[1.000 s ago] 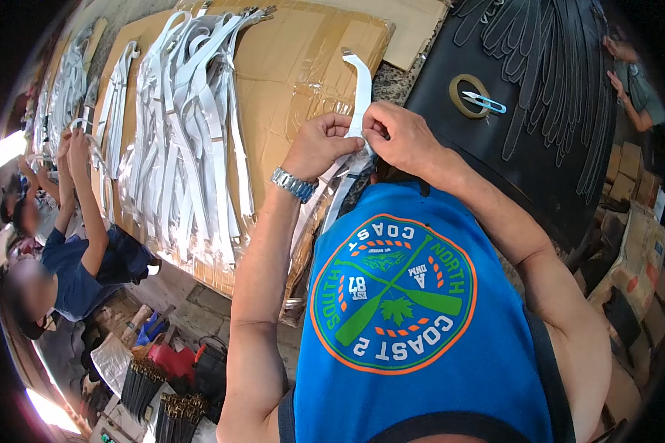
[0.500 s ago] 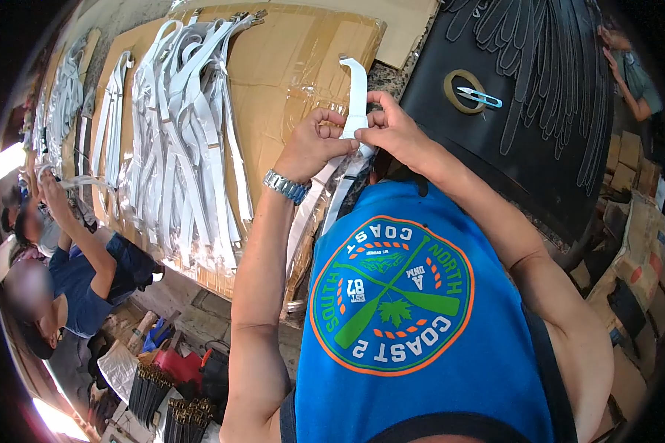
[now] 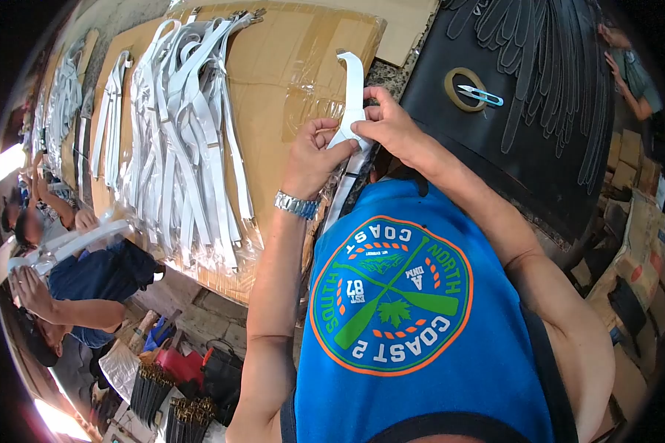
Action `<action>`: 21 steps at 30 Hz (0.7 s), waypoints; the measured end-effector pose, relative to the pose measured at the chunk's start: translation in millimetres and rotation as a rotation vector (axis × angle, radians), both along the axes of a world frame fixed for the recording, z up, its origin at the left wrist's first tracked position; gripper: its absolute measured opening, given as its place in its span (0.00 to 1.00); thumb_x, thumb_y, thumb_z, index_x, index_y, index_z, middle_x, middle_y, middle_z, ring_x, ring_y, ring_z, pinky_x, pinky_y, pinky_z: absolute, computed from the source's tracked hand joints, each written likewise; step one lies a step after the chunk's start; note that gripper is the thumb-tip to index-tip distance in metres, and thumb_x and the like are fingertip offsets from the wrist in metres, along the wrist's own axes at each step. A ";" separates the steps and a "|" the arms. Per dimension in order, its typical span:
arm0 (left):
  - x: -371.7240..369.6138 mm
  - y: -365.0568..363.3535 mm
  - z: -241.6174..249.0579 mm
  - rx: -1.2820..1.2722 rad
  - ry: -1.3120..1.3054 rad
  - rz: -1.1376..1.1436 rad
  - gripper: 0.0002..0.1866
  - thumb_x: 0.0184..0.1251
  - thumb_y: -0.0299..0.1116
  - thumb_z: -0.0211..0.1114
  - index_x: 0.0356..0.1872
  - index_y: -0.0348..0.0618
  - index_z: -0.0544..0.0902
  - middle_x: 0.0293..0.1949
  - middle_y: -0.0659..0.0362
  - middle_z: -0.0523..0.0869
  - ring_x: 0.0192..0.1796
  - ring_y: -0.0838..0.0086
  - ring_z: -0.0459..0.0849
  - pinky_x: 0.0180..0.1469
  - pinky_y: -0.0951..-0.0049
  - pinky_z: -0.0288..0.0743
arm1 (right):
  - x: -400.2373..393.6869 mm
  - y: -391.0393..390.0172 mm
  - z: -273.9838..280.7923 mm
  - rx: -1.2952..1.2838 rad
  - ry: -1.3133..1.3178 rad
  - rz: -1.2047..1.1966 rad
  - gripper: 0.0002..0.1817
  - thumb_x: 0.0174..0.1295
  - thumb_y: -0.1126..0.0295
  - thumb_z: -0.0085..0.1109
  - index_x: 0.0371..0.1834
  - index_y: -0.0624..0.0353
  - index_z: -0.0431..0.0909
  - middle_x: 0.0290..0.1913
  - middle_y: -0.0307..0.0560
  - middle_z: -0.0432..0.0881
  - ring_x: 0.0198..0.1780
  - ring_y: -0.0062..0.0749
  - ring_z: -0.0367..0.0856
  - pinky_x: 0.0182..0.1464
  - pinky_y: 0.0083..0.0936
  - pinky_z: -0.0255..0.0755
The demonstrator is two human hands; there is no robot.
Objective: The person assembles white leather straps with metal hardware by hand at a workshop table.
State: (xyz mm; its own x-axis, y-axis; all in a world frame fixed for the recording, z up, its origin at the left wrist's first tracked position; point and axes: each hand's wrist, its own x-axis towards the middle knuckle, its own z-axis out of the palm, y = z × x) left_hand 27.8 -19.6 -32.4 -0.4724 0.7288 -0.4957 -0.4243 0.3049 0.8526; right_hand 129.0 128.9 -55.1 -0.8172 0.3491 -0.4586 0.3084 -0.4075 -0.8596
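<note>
A pair of white suspenders (image 3: 353,81) is between my hands at the cardboard's right edge, its single strap reaching away from me to a metal clip at the tip. My left hand (image 3: 314,153) pinches the left side where the straps join, thumb against fingers. From the other side my right hand (image 3: 386,127) grips the same joint, with the thumb laid on top. Below my hands the lower straps run down towards my shirt, partly hidden by the left wrist. More white suspenders (image 3: 188,125) lie in a heap with clear plastic, to the left.
Cardboard (image 3: 273,81) covers the table on the left. On a black surface at right lie a tape roll (image 3: 451,92), thread snips (image 3: 484,96) and many black straps (image 3: 521,81). A co-worker's hand (image 3: 31,292) holds up white straps at far left. Another person stands at far right.
My left hand has shifted slightly right, and the joint of the suspenders now shows more between my thumbs. The co-worker at left has raised and stretched white straps towards the camera.
</note>
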 end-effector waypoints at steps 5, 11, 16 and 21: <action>-0.4 5.4 -0.1 -0.073 0.049 0.045 0.27 0.59 0.22 0.71 0.57 0.33 0.66 0.38 0.52 0.88 0.38 0.75 0.86 0.40 0.79 0.79 | -3.7 -2.4 0.7 -0.007 -0.020 -0.014 0.32 0.60 0.75 0.62 0.66 0.59 0.59 0.43 0.47 0.82 0.47 0.29 0.79 0.52 0.29 0.73; -13.0 7.1 -12.2 -0.027 -0.048 0.066 0.27 0.58 0.21 0.71 0.56 0.34 0.67 0.38 0.52 0.88 0.36 0.74 0.86 0.39 0.78 0.79 | 8.6 6.4 -6.0 -0.029 0.024 -0.084 0.31 0.66 0.66 0.62 0.70 0.58 0.60 0.47 0.44 0.79 0.50 0.25 0.76 0.56 0.25 0.69; -18.8 9.0 -11.0 -0.135 0.019 0.053 0.22 0.58 0.25 0.70 0.52 0.35 0.72 0.38 0.53 0.88 0.35 0.74 0.86 0.38 0.77 0.79 | 52.6 18.0 -17.1 0.117 -0.024 -0.072 0.27 0.68 0.63 0.61 0.67 0.58 0.65 0.47 0.39 0.77 0.49 0.22 0.74 0.54 0.24 0.70; -35.9 6.1 -38.1 -0.126 0.059 0.038 0.19 0.61 0.24 0.67 0.52 0.36 0.73 0.40 0.52 0.87 0.37 0.73 0.85 0.39 0.76 0.78 | 140.5 12.7 -42.1 0.364 -0.130 -0.086 0.14 0.66 0.65 0.61 0.48 0.63 0.79 0.39 0.43 0.84 0.43 0.24 0.80 0.47 0.26 0.75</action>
State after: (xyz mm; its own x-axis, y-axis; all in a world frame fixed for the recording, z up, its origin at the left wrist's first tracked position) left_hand -8.2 -13.5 -70.5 -0.5295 0.6433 -0.5529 -0.3884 0.3956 0.8323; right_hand 269.6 141.7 -97.2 -0.7213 0.5725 -0.3899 0.4020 -0.1125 -0.9087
